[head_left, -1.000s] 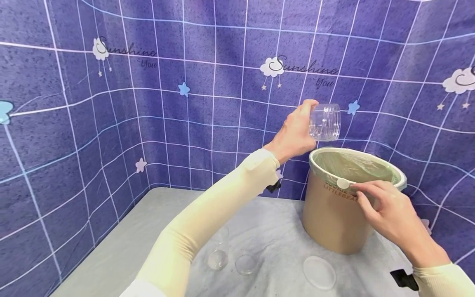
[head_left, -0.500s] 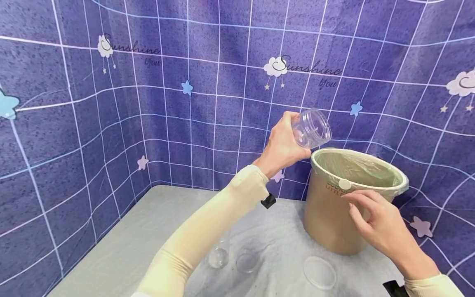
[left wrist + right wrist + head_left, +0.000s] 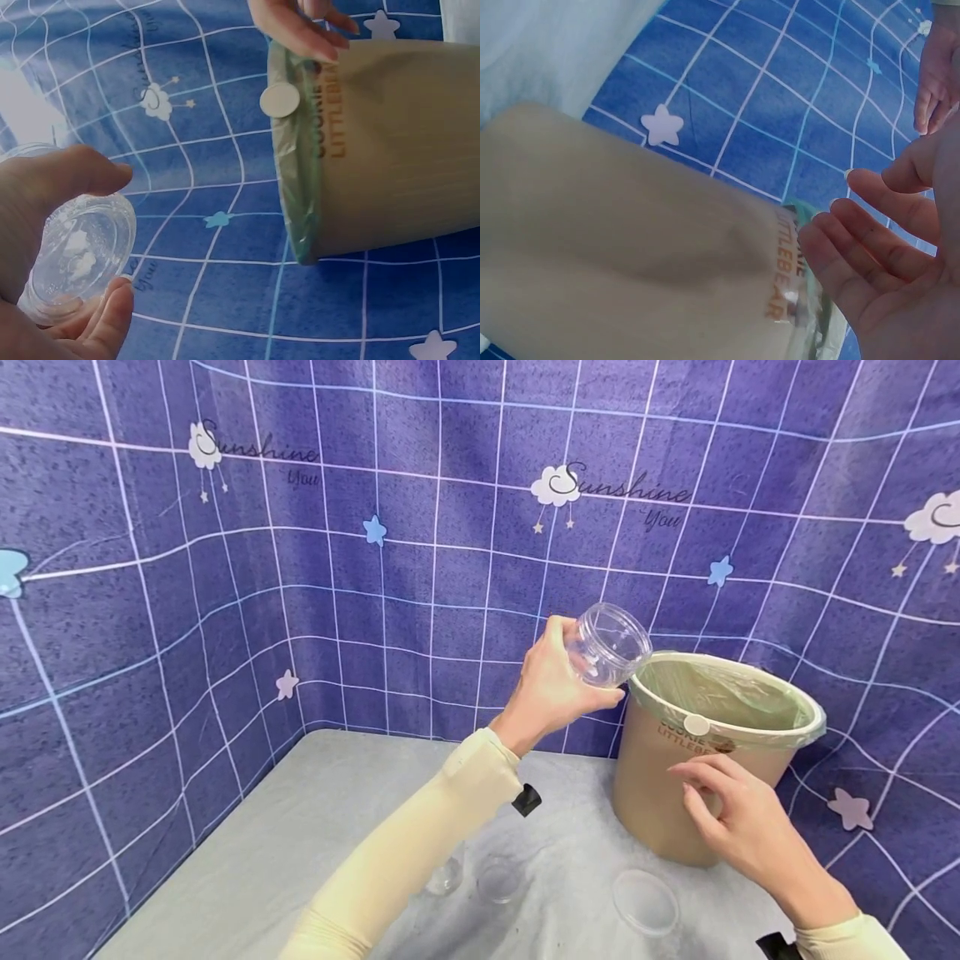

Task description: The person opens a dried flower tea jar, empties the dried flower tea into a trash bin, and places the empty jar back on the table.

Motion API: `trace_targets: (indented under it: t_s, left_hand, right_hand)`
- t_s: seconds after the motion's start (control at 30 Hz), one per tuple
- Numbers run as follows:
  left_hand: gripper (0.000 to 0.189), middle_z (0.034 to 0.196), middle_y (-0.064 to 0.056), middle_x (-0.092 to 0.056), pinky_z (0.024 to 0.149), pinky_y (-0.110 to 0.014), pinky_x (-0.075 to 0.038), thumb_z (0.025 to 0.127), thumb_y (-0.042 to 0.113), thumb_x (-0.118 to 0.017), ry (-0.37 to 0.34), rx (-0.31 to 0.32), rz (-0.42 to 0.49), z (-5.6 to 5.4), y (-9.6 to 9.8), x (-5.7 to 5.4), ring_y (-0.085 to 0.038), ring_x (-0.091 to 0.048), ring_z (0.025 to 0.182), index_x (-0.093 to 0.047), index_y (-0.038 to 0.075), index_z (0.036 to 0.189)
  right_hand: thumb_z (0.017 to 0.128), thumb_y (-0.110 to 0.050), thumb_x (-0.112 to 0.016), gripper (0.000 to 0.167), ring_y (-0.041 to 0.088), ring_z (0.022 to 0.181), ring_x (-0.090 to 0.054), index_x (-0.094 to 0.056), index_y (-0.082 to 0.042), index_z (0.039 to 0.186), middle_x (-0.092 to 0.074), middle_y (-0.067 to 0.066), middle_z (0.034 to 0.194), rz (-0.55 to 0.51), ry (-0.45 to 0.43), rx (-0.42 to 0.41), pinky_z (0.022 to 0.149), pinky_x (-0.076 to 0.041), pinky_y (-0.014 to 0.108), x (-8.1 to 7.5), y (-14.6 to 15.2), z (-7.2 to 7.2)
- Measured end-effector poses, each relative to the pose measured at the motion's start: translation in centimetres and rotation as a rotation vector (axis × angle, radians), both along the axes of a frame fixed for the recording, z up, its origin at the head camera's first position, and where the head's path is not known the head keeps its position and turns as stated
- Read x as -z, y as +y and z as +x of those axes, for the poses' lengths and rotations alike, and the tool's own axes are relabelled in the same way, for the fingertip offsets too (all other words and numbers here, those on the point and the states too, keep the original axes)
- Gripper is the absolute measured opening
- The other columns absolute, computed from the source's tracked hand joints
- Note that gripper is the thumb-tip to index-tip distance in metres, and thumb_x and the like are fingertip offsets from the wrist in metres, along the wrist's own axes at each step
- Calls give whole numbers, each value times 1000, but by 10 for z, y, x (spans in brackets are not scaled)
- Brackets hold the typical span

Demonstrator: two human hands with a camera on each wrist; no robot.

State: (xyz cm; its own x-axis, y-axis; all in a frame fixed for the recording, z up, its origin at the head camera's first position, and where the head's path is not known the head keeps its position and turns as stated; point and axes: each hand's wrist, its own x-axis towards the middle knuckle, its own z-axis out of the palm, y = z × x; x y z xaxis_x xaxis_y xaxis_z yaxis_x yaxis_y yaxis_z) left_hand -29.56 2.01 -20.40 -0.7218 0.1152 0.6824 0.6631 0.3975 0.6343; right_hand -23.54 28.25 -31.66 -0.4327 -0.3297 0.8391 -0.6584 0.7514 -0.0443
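My left hand (image 3: 551,681) grips a clear plastic jar (image 3: 607,647) around its body, its open mouth tilted up and to the right, just left of the bin's rim. In the left wrist view the thumb and fingers wrap the jar (image 3: 82,247), and whitish flecks show inside it. A beige trash bin (image 3: 675,802) with a pale green liner (image 3: 720,697) stands at the right. In front of the bin hovers my right hand (image 3: 746,822), fingers loosely bent and holding nothing. The right wrist view shows the same hand (image 3: 885,262) beside the bin's rim.
On the grey cloth-covered table (image 3: 315,827) lie a clear round lid (image 3: 645,902) near the bin and another clear round piece (image 3: 500,878). A clear container (image 3: 446,875) is partly hidden behind my left sleeve. A blue grid-patterned curtain (image 3: 420,568) surrounds the back and sides.
My left hand has lowered and moved left with the jar, away from above the bin. The jar has turned from lying sideways to mouth-up tilt. My right hand has drawn down from the bin's rim.
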Motion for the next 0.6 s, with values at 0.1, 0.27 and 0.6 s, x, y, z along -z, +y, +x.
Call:
trace_targets:
  t_s: [0.1,0.27,0.6]
  left_hand:
    - [88,109,2,-65,80,-26,-52,59,24,-99,7,-17,-20,2,-3,11,-9,-62,91,-51,14,132]
    - [95,122,3,-65,89,-30,-51,59,30,-99,2,-27,-55,5,-6,28,-12,-61,103,-52,15,140]
    - [95,125,6,-65,92,-29,-51,59,33,-99,-50,-18,-91,12,-7,64,-11,-61,109,-54,16,141]
  right_hand:
    - [78,3,-74,31,8,79,-63,-77,-15,102,-70,-6,102,2,-11,-8,74,-46,15,4,-3,0]
    - [78,3,-74,30,4,78,-61,-76,-16,101,-70,-6,101,2,-25,-15,71,-46,15,11,-6,-1]
    - [78,3,-73,28,3,73,-63,-76,-12,101,-71,-4,99,0,-54,-28,66,-47,13,25,-15,-3]
